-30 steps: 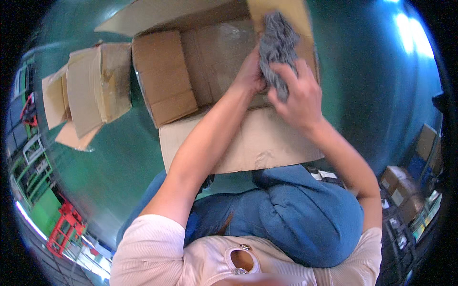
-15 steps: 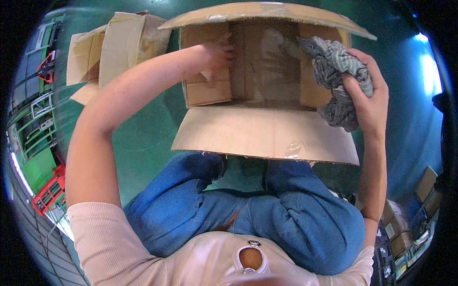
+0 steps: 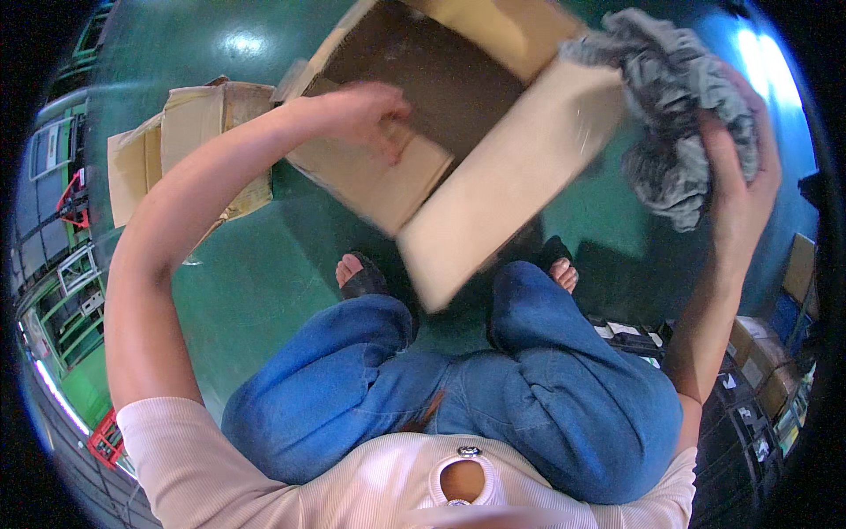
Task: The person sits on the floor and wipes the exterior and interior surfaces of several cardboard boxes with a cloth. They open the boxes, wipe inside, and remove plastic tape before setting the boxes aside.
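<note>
Partner: Where was the cloth (image 3: 674, 115) in your head view?

Me: Off the right end of the near flap (image 3: 511, 176), bunched in the right hand (image 3: 745, 189). The fabric hid part of the fingers, but the grip was plainly around it. One loose end overlapped the flap's right corner from my angle; I couldn't tell whether it touched.

Partner: And the left hand (image 3: 368, 116)?

Me: At the left flap (image 3: 379, 189) of the box (image 3: 441, 75), fingers half curled. It was blurred, so I couldn't tell whether it gripped, pressed or only hovered at that edge.

Partner: What would have made for good handling?

Me: I judged the step to be managing the box one-handed with the cloth held aside. To my mind the left hand wanted a firm hold near the flap's crease, since the free edge would probably buckle. I'd have gathered in that loose end too, lest it snag.

Partner: What couldn't you make out?

Me: The box's far edge was cut off, and its inside was dark and smeared. It sat askew over the floor (image 3: 264, 256); I couldn't tell which edge bore its weight. The left forearm (image 3: 216, 189) partly hid the other box (image 3: 194, 119), toward the floor's left edge.
</note>
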`<state>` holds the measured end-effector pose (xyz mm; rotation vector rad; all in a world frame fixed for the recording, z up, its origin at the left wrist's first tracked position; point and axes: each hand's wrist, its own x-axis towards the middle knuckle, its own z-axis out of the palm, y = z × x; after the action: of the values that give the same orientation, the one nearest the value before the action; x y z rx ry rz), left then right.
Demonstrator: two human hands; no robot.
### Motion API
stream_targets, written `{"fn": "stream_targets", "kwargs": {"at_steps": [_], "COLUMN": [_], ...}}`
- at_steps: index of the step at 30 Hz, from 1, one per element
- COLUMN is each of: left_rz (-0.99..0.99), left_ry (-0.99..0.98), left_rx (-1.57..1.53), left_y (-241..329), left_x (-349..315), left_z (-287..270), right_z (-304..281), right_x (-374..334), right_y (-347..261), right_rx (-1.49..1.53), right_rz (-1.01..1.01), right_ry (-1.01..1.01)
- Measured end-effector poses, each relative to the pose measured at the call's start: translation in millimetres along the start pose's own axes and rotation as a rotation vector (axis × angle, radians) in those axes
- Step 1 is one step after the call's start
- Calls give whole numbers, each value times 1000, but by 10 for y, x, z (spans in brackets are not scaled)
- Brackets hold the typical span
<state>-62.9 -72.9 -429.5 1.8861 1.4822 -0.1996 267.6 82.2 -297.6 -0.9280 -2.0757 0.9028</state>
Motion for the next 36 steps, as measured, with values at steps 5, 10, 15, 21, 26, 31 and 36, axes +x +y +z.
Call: {"fn": "stream_targets", "kwargs": {"at_steps": [5, 10, 15, 21, 26, 31, 36], "left_rz": [-391, -715, -704, -502, -159, 215, 208], "left_ry": [473, 370, 146, 411, 656, 317, 503], "left_rx": [-166, -387, -694, -1123, -1901, -2321, -2199], "left_y": [82, 60, 289, 609, 1029, 813, 765], "left_x": [554, 598, 482, 769, 1098, 1261, 1173], "left_z": [-225, -544, -457, -282, 22, 252, 420], "right_z": [-89, 5, 368, 650, 984, 1123, 1421], "right_x": [98, 122, 21, -36, 152, -623, -426], "right_y": [108, 189, 149, 373, 513, 420, 818], "right_rx": [-50, -5, -18, -79, -219, -85, -207], "right_rz": [-81, -84, -162, -313, -265, -421, -456], "right_ry": [165, 131, -61, -165, -33, -494, -293]}}
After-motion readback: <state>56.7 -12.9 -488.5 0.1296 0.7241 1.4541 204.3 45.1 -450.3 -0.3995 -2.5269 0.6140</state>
